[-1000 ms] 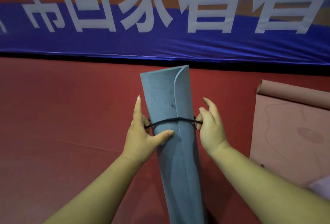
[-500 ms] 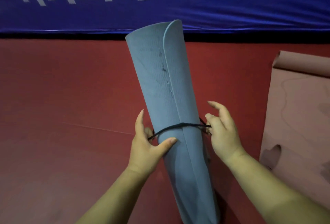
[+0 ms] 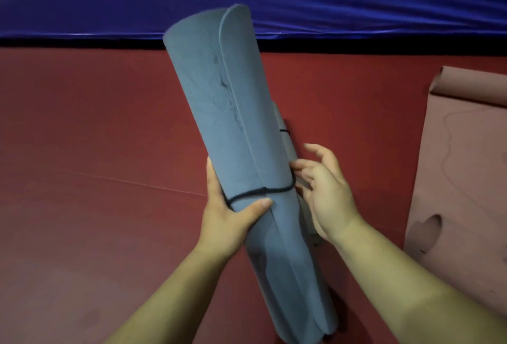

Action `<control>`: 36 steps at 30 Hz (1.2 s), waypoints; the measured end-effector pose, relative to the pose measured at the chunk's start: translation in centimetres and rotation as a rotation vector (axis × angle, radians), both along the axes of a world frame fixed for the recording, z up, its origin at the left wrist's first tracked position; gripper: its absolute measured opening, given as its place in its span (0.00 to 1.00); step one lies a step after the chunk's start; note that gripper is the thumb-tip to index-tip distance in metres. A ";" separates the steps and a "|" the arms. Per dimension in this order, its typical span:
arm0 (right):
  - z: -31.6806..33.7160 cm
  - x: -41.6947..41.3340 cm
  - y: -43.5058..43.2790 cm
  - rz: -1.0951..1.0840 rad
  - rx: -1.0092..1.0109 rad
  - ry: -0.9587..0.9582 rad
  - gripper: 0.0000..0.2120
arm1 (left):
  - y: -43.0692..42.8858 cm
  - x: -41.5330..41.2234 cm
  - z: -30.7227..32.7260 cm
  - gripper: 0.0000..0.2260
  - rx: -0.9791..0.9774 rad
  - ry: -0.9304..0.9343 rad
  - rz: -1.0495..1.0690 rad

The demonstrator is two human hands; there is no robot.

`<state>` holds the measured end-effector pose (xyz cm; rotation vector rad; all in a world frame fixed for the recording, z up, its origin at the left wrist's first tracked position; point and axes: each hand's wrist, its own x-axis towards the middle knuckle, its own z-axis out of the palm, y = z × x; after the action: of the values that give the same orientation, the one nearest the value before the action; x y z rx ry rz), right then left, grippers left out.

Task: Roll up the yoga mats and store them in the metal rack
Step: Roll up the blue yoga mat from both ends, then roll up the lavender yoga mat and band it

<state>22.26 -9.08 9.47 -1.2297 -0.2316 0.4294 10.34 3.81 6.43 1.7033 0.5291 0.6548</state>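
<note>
- Since the earlier frames, the black elastic band [image 3: 258, 192] has slid down the rolled blue-grey yoga mat [image 3: 236, 129], so more of the roll now stands above the hands, and its top end leans further to the left against the blue banner [image 3: 356, 9].
- The left hand [image 3: 227, 206] is clamped on the roll from its left side, thumb pressed across the front just below the band.
- The right hand [image 3: 326, 190] sits at the roll's right edge with its fingers loose and spread; whether it pinches the band behind the roll cannot be told.
- The roll is held up off the red floor [image 3: 96, 151], tilted, its near end at the bottom of the view.
- Progress, as a judgement: this mat is rolled and the band looks close to seated, so it is nearly ready to carry away.
- A pink mat [image 3: 463, 179] lies flat on the floor to the right, only its far end curled, so it is left to roll.
- No metal rack shows anywhere in view, so nothing can be said of what it holds; storing is not yet done.
</note>
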 end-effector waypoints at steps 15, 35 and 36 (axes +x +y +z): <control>-15.9 -6.4 2.1 0.495 -0.548 0.519 0.28 | 4.0 -9.2 -15.4 0.34 0.057 0.815 0.011; 1.6 7.9 -20.8 0.562 -1.413 -0.467 0.26 | -11.0 6.7 -1.5 0.35 0.386 0.574 -0.285; 3.0 7.6 -23.6 0.538 -1.421 -0.471 0.26 | -13.2 7.3 0.1 0.34 0.408 0.548 -0.322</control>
<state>29.88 -32.64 12.47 -2.6899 -0.7403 0.8140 17.68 -9.36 6.57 2.3103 0.5002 0.0487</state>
